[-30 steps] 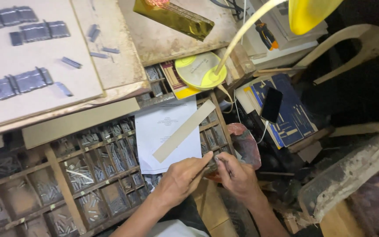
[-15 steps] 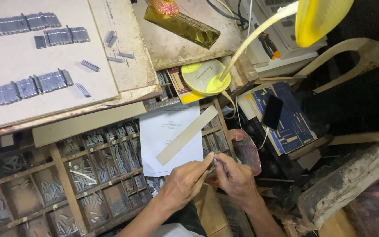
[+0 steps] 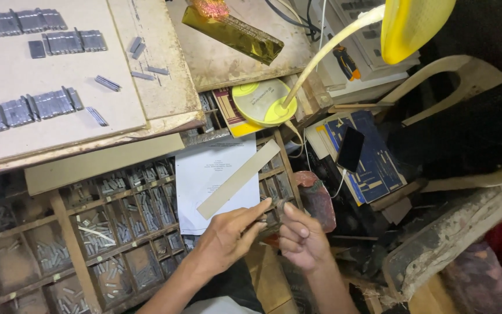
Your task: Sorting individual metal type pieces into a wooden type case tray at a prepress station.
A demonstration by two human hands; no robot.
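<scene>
Cluttered and dim, the workshop is crowded with boards, wires and a wooden type case (image 3: 76, 232) whose small compartments hold grey metal sorts. At the case's 3 o'clock edge the person's two hands meet. The left hand (image 3: 228, 235) has its fingers pressed together and stretched toward 2 o'clock, fingertips touching a small dark piece of type (image 3: 279, 204); the right hand (image 3: 300, 235) is loosely curled, its thumb and forefinger pinching that same piece from the other side. The piece is too small to tell more. Just at 11 o'clock of the hands a white printed sheet (image 3: 216, 174) lies over the case, with a long tan strip (image 3: 238, 179) slanting across it. A reddish rounded object (image 3: 316, 197) sits just at 1 o'clock of the right hand. Farther up, at 12 o'clock, a yellow lamp base (image 3: 260, 102) stands on the counter (image 3: 228, 64), its shade (image 3: 413, 23) at 1 o'clock. At 10 o'clock, a pale board (image 3: 42, 75) carries rows of set type (image 3: 27, 110). A black phone (image 3: 350, 149) rests on a blue booklet (image 3: 373, 163) at 2 o'clock.
</scene>
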